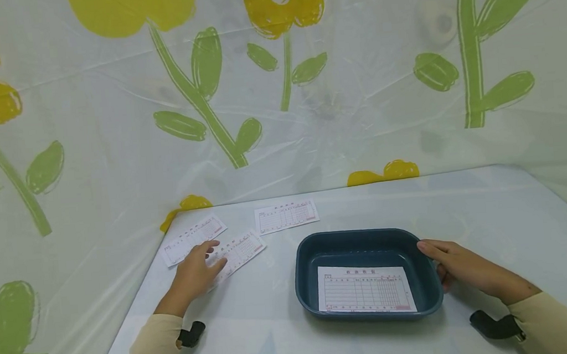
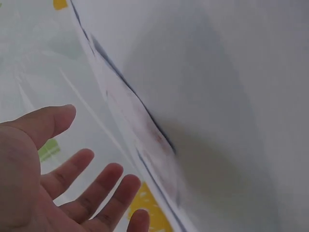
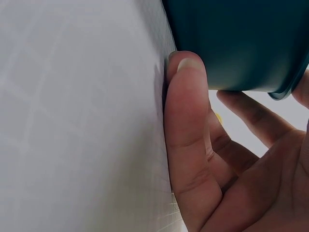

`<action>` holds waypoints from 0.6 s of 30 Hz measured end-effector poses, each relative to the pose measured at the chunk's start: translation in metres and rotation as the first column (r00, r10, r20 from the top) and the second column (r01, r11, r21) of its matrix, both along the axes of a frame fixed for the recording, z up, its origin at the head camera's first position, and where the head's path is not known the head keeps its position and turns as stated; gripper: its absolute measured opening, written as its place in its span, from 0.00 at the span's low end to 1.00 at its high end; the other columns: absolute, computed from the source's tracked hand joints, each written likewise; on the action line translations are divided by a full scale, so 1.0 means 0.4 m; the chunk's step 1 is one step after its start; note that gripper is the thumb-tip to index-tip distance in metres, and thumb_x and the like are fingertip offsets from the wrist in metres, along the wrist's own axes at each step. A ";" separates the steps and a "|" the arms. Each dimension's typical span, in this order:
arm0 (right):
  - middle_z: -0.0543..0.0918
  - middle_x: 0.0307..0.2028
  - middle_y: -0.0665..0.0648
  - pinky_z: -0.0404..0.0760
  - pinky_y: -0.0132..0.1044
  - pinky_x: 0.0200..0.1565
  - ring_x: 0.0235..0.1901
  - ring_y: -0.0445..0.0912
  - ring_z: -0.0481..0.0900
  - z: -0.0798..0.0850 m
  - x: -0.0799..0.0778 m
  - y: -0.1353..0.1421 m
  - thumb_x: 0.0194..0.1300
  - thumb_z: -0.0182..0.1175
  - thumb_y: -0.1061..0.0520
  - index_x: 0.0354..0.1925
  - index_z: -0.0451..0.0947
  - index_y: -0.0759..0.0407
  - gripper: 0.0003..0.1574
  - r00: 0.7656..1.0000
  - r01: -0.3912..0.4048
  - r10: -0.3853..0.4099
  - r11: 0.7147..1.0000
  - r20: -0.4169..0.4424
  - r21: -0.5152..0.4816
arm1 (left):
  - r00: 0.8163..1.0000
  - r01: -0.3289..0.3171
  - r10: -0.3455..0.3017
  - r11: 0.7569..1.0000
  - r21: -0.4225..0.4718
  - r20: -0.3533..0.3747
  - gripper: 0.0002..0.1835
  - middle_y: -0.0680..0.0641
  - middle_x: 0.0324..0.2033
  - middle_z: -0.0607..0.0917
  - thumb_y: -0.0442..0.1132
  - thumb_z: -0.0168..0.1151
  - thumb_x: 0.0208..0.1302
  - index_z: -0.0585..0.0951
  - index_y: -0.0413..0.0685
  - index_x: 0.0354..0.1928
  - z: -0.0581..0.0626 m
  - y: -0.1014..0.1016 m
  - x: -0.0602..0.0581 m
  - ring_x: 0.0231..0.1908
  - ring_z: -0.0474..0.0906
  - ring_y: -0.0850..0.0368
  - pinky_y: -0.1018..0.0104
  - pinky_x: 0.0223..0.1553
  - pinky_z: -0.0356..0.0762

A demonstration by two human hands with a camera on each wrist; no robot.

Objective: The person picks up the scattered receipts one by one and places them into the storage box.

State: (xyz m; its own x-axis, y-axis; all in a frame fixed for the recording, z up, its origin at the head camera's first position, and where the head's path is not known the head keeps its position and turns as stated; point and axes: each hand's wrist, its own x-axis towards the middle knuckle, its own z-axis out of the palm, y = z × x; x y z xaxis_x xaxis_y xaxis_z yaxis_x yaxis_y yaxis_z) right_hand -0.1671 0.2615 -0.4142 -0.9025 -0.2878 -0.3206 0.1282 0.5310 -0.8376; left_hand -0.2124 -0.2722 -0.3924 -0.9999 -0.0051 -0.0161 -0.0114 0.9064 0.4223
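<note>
My right hand (image 1: pixel 471 270) grips the right end of a dark teal rectangular tray (image 1: pixel 359 249), thumb at the rim and fingers against its outer wall, low by the tabletop in the right wrist view. Inside the tray lies a printed paper form (image 1: pixel 364 288) with a red-lined table. My left hand (image 1: pixel 191 276) is held over the left side of the table with its fingers spread and nothing in them. Beneath and beyond it are two similar forms, a nearer form (image 1: pixel 241 252) partly hidden by the hand and a farther form (image 1: pixel 194 240).
Another form (image 1: pixel 286 217) lies behind the tray, near the back edge of the white table (image 1: pixel 256 335). A pale sheet (image 1: pixel 327 96) with yellow flowers and green leaves hangs behind and to the left. Black wrist mounts (image 1: pixel 495 325) sit under both sleeves.
</note>
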 end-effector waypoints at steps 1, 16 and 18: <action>0.82 0.35 0.58 0.82 0.41 0.33 0.29 0.49 0.80 0.000 0.000 0.000 0.80 0.39 0.38 0.75 0.48 0.74 0.47 1.000 0.003 -0.003 1.000 0.001 0.003 | 1.000 -0.004 0.004 1.000 0.010 0.014 0.30 0.36 0.63 0.75 0.47 0.63 0.69 0.69 0.47 0.69 -0.002 -0.006 -0.002 0.62 0.73 0.36 0.40 0.59 0.74; 0.81 0.36 0.57 0.82 0.42 0.32 0.28 0.49 0.80 -0.001 -0.001 -0.003 0.79 0.39 0.37 0.74 0.51 0.73 0.47 1.000 0.030 -0.030 0.999 0.000 0.018 | 0.984 -0.054 0.057 0.998 -0.024 0.170 0.40 0.27 0.68 0.65 0.49 0.68 0.64 0.63 0.43 0.73 -0.014 -0.047 -0.009 0.66 0.64 0.27 0.32 0.61 0.67; 0.81 0.37 0.58 0.82 0.41 0.33 0.29 0.49 0.80 -0.001 -0.001 -0.004 0.79 0.40 0.37 0.74 0.52 0.72 0.46 0.999 0.039 -0.039 0.999 0.004 0.016 | 0.982 -0.057 0.063 0.998 -0.038 0.176 0.40 0.27 0.69 0.65 0.47 0.68 0.63 0.63 0.44 0.73 -0.013 -0.045 -0.006 0.66 0.64 0.27 0.31 0.60 0.68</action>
State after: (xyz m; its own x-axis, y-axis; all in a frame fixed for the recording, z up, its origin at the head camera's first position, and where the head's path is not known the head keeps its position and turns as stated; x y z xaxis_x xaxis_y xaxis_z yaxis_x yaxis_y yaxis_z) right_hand -0.1673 0.2597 -0.4146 -0.9115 -0.2471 -0.3287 0.1528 0.5385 -0.8286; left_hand -0.2148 -0.2902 -0.3976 -0.9790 -0.0687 -0.1917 -0.1384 0.9150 0.3790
